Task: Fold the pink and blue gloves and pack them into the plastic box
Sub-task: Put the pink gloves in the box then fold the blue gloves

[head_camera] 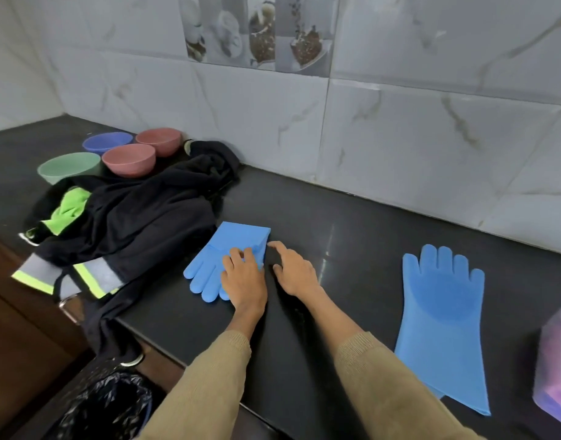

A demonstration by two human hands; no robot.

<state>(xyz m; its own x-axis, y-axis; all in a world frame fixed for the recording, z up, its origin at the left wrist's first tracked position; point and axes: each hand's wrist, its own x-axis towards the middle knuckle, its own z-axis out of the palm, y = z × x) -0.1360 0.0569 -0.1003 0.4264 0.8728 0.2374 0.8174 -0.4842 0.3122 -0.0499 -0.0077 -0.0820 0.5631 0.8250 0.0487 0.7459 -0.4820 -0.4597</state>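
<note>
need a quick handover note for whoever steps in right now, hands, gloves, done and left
Left hand: fingers pressing flat on the folded blue glove, no grip closed round it.
Right hand: open, resting on the black counter beside that glove's right edge.
Second blue glove: lies flat and unfolded on the counter, to the right.
Plastic box: at the right edge of the view, something pink inside, contents blurred.
Done: first blue glove folded over.
Left: fold the second blue glove, pack both in the box.

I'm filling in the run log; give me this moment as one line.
step: folding | left hand: presses folded blue glove | right hand: open, beside its edge | second blue glove: flat, unfolded | plastic box: at right edge
</note>
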